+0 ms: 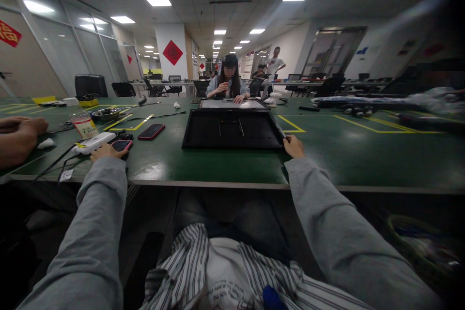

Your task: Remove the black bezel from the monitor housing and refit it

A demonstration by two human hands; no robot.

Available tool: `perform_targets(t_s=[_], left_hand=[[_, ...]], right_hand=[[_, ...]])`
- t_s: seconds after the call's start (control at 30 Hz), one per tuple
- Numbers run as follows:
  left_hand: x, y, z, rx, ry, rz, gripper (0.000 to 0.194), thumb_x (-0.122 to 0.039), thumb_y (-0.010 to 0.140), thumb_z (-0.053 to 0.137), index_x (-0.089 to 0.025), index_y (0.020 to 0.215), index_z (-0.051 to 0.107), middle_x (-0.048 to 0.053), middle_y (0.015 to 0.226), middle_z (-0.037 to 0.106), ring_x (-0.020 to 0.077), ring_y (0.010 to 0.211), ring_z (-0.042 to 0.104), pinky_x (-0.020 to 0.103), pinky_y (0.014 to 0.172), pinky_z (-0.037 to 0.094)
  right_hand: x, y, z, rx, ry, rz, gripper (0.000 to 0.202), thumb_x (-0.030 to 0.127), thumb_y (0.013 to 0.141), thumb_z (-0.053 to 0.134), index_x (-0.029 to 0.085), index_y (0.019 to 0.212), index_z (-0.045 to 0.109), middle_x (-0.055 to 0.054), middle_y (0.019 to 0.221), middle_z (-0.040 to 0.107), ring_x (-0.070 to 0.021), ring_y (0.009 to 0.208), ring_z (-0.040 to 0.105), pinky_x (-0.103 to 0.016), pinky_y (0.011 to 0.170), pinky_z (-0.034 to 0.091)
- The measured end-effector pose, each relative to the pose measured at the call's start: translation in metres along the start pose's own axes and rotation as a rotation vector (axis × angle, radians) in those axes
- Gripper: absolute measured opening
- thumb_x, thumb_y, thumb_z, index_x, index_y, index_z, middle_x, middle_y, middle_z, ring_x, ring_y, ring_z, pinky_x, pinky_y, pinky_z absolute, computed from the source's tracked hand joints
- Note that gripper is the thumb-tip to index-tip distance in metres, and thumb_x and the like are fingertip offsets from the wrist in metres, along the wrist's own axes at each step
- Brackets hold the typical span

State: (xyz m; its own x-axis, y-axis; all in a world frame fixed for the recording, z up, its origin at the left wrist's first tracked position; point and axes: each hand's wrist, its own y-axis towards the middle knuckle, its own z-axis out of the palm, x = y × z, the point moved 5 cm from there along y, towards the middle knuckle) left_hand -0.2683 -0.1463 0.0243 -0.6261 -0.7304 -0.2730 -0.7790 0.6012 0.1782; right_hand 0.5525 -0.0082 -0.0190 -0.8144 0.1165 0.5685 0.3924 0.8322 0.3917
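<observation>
My left hand (pixel 108 151) is at the left by the table's front edge, its fingers closed around a phone in a pink case (pixel 122 145). Just beyond it lies a white power strip (pixel 95 142) with dark plugs and cables. A second phone with a red edge (pixel 151 131) rests flat to the right of that hand. My right hand (pixel 294 147) grips the near right corner of a shallow black rectangular frame (pixel 203 131), which lies on the table in front of me. Thin lines form a smaller rectangle inside the frame. The fingertips of my right hand are partly hidden.
The green table (pixel 218 167) carries yellow tape marks. A labelled bottle (pixel 85 126), a metal bowl (pixel 106 114) and another person's hands (pixel 22 133) are at the left. Across sits a person (pixel 228 82) behind a pale panel (pixel 232 104). Plastic-wrapped items (pixel 363 100) lie at the right.
</observation>
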Motion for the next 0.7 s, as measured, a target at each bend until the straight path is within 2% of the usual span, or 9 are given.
perform_targets(t_s=[0.07, 0.2, 0.3, 0.57, 0.7], left_hand=[[0.001, -0.010, -0.003, -0.063, -0.022, 0.028, 0.096, -0.060, 0.067, 0.080, -0.009, 0.137, 0.041, 0.031, 0.141, 0.053, 0.0427, 0.133, 0.049, 0.048, 0.102, 0.043], [-0.004, -0.032, -0.013, -0.265, -0.020, 0.116, 0.091, -0.057, 0.071, 0.078, -0.007, 0.136, 0.040, 0.027, 0.137, 0.055, 0.0399, 0.130, 0.050, 0.045, 0.103, 0.043], [-0.009, -0.041, -0.023, -0.349, -0.014, 0.194, 0.085, -0.054, 0.076, 0.074, -0.005, 0.136, 0.039, 0.026, 0.136, 0.053, 0.0391, 0.129, 0.047, 0.045, 0.106, 0.040], [-0.014, -0.049, -0.032, -0.457, 0.036, 0.232, 0.076, -0.052, 0.081, 0.071, -0.006, 0.133, 0.041, 0.023, 0.134, 0.053, 0.0360, 0.125, 0.047, 0.044, 0.107, 0.036], [-0.017, -0.050, -0.031, -0.396, 0.055, 0.273, 0.074, -0.052, 0.082, 0.069, -0.004, 0.132, 0.042, 0.026, 0.134, 0.053, 0.0378, 0.125, 0.049, 0.046, 0.105, 0.038]], right_hand=[[-0.001, 0.001, 0.001, 0.000, 0.004, -0.003, 0.041, 0.031, 0.093, 0.052, 0.017, 0.131, 0.063, -0.016, 0.128, 0.068, -0.0304, 0.122, 0.062, -0.048, 0.104, 0.048], [-0.003, 0.002, 0.002, 0.000, -0.007, -0.010, 0.042, 0.031, 0.093, 0.051, 0.016, 0.131, 0.062, -0.018, 0.127, 0.068, -0.0316, 0.120, 0.062, -0.048, 0.103, 0.048], [-0.003, 0.003, 0.002, 0.010, -0.015, -0.005, 0.043, 0.030, 0.093, 0.051, 0.014, 0.132, 0.062, -0.019, 0.128, 0.068, -0.0328, 0.121, 0.062, -0.049, 0.104, 0.047], [-0.005, 0.004, 0.003, -0.011, 0.026, -0.012, 0.039, 0.029, 0.092, 0.052, 0.018, 0.127, 0.064, -0.016, 0.125, 0.070, -0.0311, 0.119, 0.062, -0.050, 0.104, 0.047], [-0.006, 0.006, 0.005, -0.004, 0.014, -0.002, 0.041, 0.030, 0.092, 0.052, 0.017, 0.129, 0.063, -0.017, 0.128, 0.068, -0.0317, 0.122, 0.061, -0.050, 0.104, 0.048]])
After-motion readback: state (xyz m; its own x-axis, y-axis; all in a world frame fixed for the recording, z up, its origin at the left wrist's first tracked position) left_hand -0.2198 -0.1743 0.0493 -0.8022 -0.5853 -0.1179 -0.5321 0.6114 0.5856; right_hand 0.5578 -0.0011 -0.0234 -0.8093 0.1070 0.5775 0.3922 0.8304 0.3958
